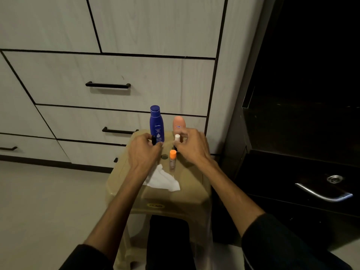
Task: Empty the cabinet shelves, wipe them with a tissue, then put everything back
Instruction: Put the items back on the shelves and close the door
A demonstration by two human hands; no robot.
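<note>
Plastic stool (194, 193) carries our bottles.
Left hand (143, 148) clamps a black tube (153, 139), right hand (191, 146) a white-capped one (177, 137), both upright.

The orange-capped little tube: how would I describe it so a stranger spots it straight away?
Find the beige plastic stool in front of the pale drawers. Near its middle, between the two hands, stands the small tube, just beyond a crumpled white tissue. It alone has a bright orange cap; the blue bottle and peach container behind are taller.
</note>
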